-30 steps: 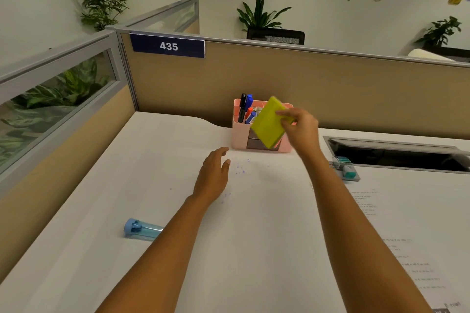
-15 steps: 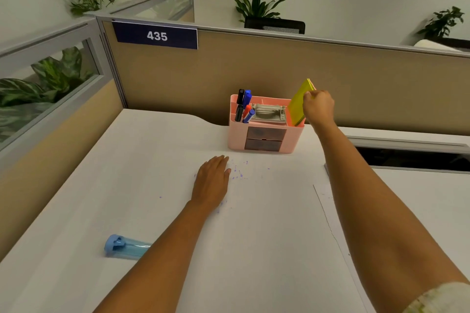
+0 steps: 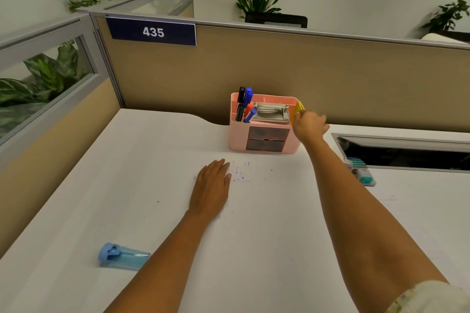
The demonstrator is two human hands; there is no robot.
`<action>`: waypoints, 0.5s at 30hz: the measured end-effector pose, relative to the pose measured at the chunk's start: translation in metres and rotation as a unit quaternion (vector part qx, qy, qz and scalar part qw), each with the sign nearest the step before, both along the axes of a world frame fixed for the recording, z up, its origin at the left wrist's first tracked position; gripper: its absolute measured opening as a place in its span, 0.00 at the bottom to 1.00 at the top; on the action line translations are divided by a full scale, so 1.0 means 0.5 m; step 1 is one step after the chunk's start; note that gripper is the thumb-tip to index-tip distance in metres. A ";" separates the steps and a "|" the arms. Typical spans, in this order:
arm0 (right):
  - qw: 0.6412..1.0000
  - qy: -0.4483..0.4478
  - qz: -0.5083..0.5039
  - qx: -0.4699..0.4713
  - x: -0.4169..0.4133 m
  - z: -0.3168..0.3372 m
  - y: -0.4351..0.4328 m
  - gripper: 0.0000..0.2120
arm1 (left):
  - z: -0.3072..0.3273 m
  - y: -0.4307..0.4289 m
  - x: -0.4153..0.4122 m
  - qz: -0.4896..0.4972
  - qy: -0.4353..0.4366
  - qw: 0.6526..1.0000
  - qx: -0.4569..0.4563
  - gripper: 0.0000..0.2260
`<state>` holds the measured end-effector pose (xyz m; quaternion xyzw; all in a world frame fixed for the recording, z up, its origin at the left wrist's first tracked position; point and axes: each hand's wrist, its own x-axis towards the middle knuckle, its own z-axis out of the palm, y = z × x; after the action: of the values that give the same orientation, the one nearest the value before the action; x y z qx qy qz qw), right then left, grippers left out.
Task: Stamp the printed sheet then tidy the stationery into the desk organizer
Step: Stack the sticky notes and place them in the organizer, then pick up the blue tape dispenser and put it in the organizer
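Note:
A pink desk organizer stands against the partition, with markers in its left slot and a grey stapler in the middle. My right hand is at its right end, fingers closed on a yellow sticky-note pad that stands mostly sunk into the right compartment. My left hand rests flat on the white desk, fingers together, holding nothing. A teal stamp lies to the right, partly hidden by my right arm.
A blue bottle lies on its side at the near left of the desk. Purple ink specks dot the desk in front of the organizer. An open cable slot is at the right. Partitions wall the back and left.
My right hand carried the yellow pad from in front of the organizer to its right end and lowered it into the compartment. The left hand stayed put.

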<state>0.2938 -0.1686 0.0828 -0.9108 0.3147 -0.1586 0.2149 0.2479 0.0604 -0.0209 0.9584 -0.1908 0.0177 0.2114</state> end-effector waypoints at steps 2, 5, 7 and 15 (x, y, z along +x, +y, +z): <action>1.000 0.012 0.009 -0.022 0.001 -0.006 -0.002 0.19 | 0.000 0.000 0.001 0.001 -0.002 1.000 -0.003 0.21; 0.998 0.017 0.028 -0.051 -0.003 -0.011 -0.002 0.18 | 0.000 0.000 -0.001 -0.001 -0.003 1.000 -0.006 0.20; 0.997 0.009 0.039 -0.060 -0.008 -0.014 -0.003 0.17 | 0.001 0.001 -0.003 0.000 -0.002 1.000 -0.011 0.20; 0.987 -0.163 -0.004 -0.006 -0.053 -0.012 0.027 0.15 | 0.010 0.022 -0.021 0.016 -0.006 0.999 -0.044 0.19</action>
<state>0.2673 -0.1552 0.0768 -0.8729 0.2778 -0.3078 0.2573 0.2373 0.0711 -0.0159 0.9509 -0.1761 0.0353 0.2520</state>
